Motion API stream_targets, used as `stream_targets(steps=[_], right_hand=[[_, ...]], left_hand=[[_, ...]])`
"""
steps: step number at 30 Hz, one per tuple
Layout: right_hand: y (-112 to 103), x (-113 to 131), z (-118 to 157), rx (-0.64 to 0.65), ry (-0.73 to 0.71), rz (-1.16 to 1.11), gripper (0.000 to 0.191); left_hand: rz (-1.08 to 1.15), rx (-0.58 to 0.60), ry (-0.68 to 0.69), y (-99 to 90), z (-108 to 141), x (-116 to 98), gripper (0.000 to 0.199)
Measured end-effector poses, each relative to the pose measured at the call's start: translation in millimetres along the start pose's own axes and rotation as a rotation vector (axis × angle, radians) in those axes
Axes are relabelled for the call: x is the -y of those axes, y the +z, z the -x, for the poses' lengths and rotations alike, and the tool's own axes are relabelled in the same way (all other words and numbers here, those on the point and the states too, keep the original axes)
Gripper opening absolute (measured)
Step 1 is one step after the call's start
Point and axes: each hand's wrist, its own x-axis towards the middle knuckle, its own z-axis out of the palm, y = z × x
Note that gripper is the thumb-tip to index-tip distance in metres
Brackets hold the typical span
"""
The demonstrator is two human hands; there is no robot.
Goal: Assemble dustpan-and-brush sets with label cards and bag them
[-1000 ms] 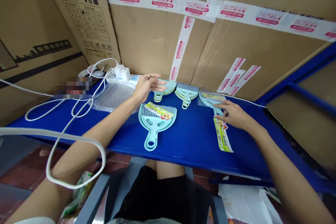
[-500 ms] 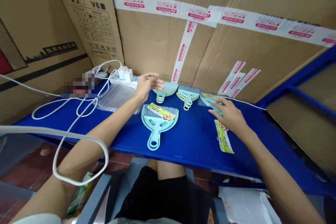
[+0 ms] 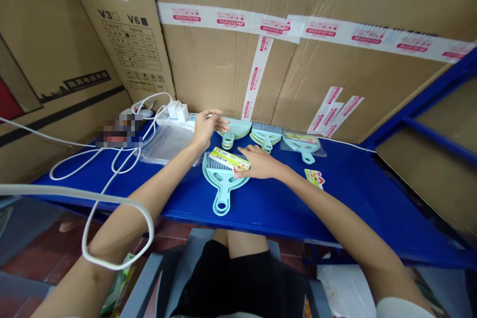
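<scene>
My left hand [image 3: 208, 129], fingers stretched out and slightly apart, hovers by a stack of pale green dustpans [image 3: 238, 129]. It holds nothing that I can see. My right hand [image 3: 257, 161] is at the right side of a light blue dustpan [image 3: 222, 194], thumb and fingers apart around its edge; whether it touches the rim is unclear. In that dustpan sits a brush with grey bristles [image 3: 216, 163], and a yellow-green printed label [image 3: 230, 159] lies across it. Partly behind my right hand stands a stack of brushes [image 3: 266, 131].
A bagged dustpan set [image 3: 303, 145] lies at the back right. Nearer me is a loose label [image 3: 315, 178], partly hidden by my right arm. Clear plastic bags [image 3: 167, 144] and a white cable [image 3: 112, 166] lie on the left. Cardboard [image 3: 223, 69] walls the blue table's [image 3: 283, 213] back.
My right hand has moved left from the bagged dustpan set to the light blue dustpan, uncovering the bagged set. My left hand stays almost in place. The view has shifted slightly.
</scene>
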Motion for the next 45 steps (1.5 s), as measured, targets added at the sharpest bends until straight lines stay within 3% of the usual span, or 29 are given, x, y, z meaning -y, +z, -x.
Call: stream_targets(steps=[5, 13, 21, 25, 31, 35, 38, 40, 45], right_hand=[[-4, -6, 7, 0.039, -0.029, -0.054, 0.090], [-3, -2, 26, 0.074, -0.028, -0.132, 0.138], [-1, 4, 40, 0.049, -0.025, -0.153, 0.130], [-2, 5, 41, 0.094, 0.093, -0.139, 0.138], [-11, 3, 38, 0.198, 0.215, -0.229, 0.132], [-16, -9, 41, 0.205, 0.210, -0.429, 0.132], [-14, -15, 37, 0.236, 0.241, -0.702, 0.112], [-8, -15, 31, 0.236, 0.270, -0.897, 0.099], [14, -15, 24, 0.219, 0.205, -1.298, 0.098]], left_hand=[[-0.016, 0.002, -0.022, 2.3, 0, 1, 0.007], [-0.010, 0.015, -0.014, 2.5, 1, 1, 0.005], [-0.029, 0.017, -0.036, 4.4, 3, 3, 0.010], [-0.039, 0.033, -0.027, 5.6, 4, 5, 0.009], [-0.052, 0.033, -0.021, 6.0, 6, 6, 0.009], [-0.056, 0.042, -0.030, 6.0, 5, 6, 0.008], [-0.052, 0.049, -0.022, 6.2, 6, 5, 0.007], [-0.052, 0.046, -0.015, 6.2, 7, 5, 0.007], [-0.062, 0.050, -0.004, 5.3, 6, 5, 0.008]])
